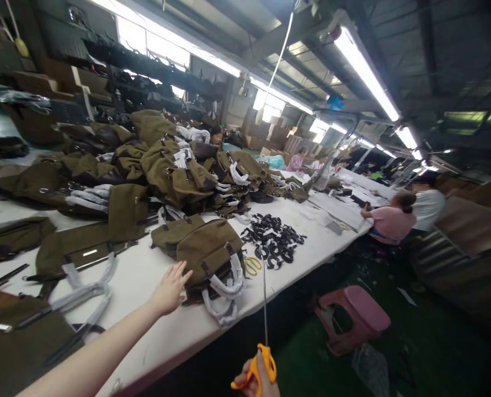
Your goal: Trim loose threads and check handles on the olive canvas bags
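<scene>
The left hand (pixel 170 288) reached, fingers spread and holding nothing, toward the olive bag (pixel 206 255) lying at the near edge of the white table (pixel 146 275). The right hand (pixel 257 380) was closed around a long tool with an orange handle (pixel 263 358) (its thin shaft pointing up). Judging by the heap of bags (pixel 163 160) beyond, much work remained.

Long white table (pixel 154 275) w/ heaps of olive bags (pixel 166 165), black metal rings (pixel 272 240), yellow scissors (pixel 252 266).
</scene>
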`<state>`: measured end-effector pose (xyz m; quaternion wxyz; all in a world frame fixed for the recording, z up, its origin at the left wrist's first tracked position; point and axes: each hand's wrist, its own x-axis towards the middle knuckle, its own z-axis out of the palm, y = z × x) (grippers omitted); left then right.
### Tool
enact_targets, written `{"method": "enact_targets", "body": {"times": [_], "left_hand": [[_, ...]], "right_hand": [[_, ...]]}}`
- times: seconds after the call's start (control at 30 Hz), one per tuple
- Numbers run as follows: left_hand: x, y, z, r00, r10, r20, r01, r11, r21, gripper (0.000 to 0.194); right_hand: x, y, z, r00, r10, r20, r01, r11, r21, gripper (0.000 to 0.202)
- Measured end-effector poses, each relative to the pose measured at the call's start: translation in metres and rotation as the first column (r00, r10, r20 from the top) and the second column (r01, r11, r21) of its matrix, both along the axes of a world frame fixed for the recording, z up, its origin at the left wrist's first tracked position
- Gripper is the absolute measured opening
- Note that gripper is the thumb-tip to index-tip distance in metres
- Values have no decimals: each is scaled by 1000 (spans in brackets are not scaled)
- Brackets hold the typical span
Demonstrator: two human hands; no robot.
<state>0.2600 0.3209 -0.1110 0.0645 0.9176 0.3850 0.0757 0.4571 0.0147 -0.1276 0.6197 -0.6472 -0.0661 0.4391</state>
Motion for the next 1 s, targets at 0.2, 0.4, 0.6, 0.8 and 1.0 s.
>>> {"method": "enact_targets", "body": {"times": [0.2,0.4,0.6,0.8,1.0], "left_hand": [[-52,-4,-18,999,-30,-12,31,997,69,79],[-8,32,-16,988,91,-126,-93,996,-8,91],[18,39,-29,988,113,-103,-121,990,-72,83],[7,3,-26,989,147,32,-145,988,-62,73],[-98,-62,-74,847,530,-48,-532,840,-109,82]], "right_hand": [[18,62,-16,991,131,16,-118,933,-339,71],[24,76,-6,942,300,148,-238,912,-334,62],[47,82,4,972,185,144,-146,958,-245,63],[47,50,12,992,39,123,-24,993,-119,62],[4,31,7,968,224,113,-231,972,52,55]]}}
